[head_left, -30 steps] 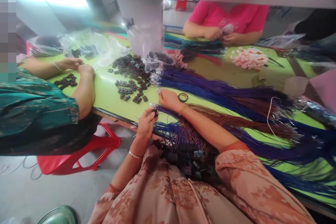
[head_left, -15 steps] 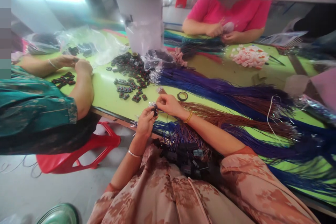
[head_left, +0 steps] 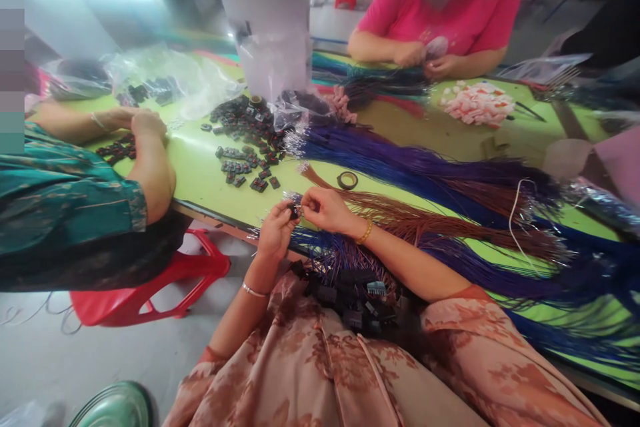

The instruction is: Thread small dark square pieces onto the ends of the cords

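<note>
My left hand (head_left: 277,228) is closed around a small black connector housing (head_left: 293,211), held up just over the table's front edge. Thumb and fingers of my right hand (head_left: 327,209) pinch a thin wire right at the connector's side; the fingers mostly hide it. Below both hands, blue and purple wires (head_left: 325,247) with metal ends hang over the edge. More black connector housings (head_left: 355,297) are heaped in my lap. A bundle of brown wires (head_left: 400,210) lies just beyond my right forearm.
A roll of black tape (head_left: 347,180) and a pile of black connectors (head_left: 245,123) lie on the green table (head_left: 195,153). Purple-blue wires (head_left: 410,153) stretch rightward. One co-worker (head_left: 145,140) works at left by a red stool (head_left: 200,273), another (head_left: 435,33) opposite, near pale pink pieces (head_left: 477,105).
My right hand has come down slightly, its fingertips now level with the connector. The left hand stays nearly in place. The left co-worker's hands have shifted a little left.
</note>
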{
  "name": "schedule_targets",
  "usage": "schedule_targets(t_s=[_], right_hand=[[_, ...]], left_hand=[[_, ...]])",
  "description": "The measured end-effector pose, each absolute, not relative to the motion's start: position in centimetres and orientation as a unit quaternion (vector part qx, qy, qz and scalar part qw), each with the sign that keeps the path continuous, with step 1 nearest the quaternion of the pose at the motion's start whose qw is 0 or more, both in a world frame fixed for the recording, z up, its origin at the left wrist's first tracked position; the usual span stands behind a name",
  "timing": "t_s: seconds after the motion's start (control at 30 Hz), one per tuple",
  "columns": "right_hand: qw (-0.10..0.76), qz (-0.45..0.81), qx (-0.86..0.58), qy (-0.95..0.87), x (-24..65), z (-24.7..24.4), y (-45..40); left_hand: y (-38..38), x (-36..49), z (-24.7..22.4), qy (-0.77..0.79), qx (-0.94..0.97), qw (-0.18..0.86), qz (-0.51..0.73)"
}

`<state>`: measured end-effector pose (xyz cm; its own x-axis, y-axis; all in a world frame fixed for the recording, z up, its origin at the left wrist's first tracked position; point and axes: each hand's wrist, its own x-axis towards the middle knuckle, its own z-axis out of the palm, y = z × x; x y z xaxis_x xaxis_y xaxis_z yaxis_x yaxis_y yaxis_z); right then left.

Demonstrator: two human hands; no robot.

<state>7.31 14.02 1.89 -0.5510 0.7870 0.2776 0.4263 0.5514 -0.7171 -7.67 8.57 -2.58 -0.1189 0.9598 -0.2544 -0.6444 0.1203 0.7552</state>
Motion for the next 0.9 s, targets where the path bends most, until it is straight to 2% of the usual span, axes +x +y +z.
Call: schedule_targets(t_s=[0.63,0.9], right_hand=[[0.264,0.218,-0.328,-0.880,7.38,1.42,14.10],[0.278,0.316,-0.403,-0.813,6.93,1.49,13.96]], left_hand=[[8.55,-7.81,-2.46,0.414,0.207,0.630,0.623],[8.30,-7.41,-2.25,0.412,0.206,0.629,0.627]])
